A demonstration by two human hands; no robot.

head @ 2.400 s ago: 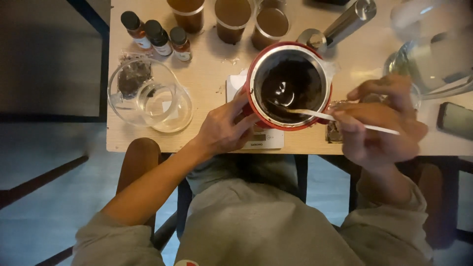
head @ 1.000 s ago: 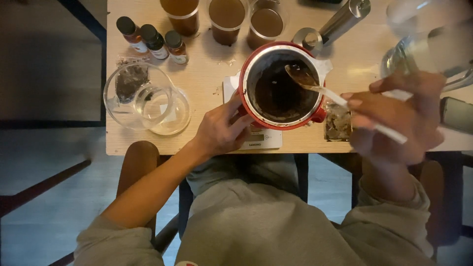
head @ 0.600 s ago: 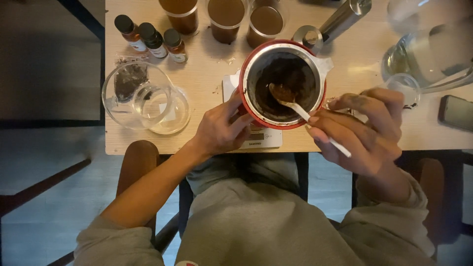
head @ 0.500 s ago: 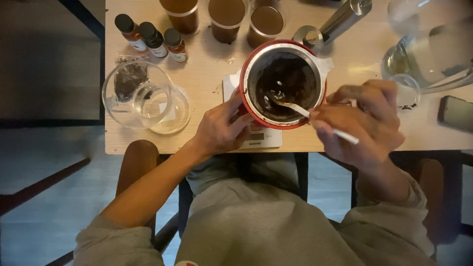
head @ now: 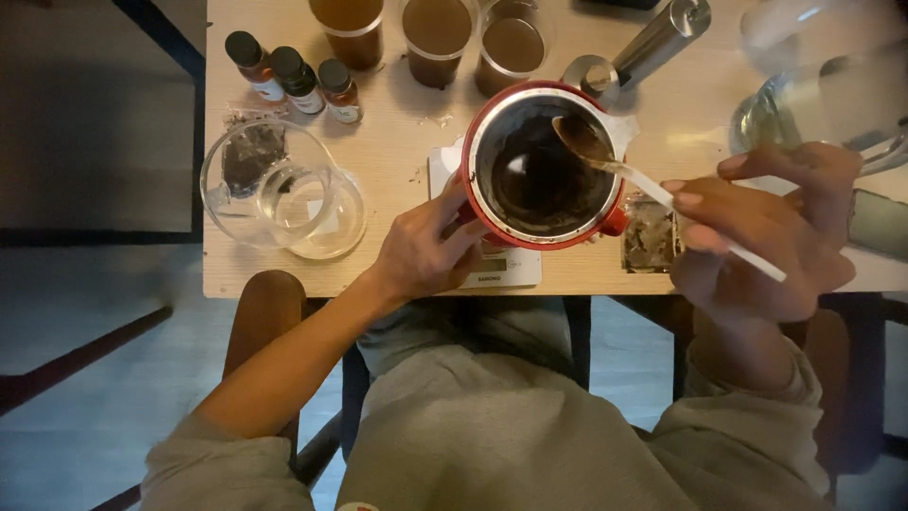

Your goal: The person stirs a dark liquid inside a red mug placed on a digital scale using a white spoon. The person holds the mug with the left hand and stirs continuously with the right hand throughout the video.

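Light wooden table point(head: 397, 274), pale grain, front edge straight, dim warm light with soft shadows across the top; rounded brown wooden seat or stool part point(head: 270, 312) just below the table's front edge at left; dark table legs point(head: 579, 345) beneath; blue-grey floor point(head: 85, 416) crossed by dark diagonal lines; darker grey panel point(head: 95, 104) left of the table

I see a red pot point(head: 546, 166) with dark brown contents. At three o'clock from it, my spoon point(head: 662, 194) has a white handle. At ten o'clock stand three brown bottles point(head: 295, 76) with black caps. The tabletop point(head: 397, 151) is pale wood, my sleeves grey.
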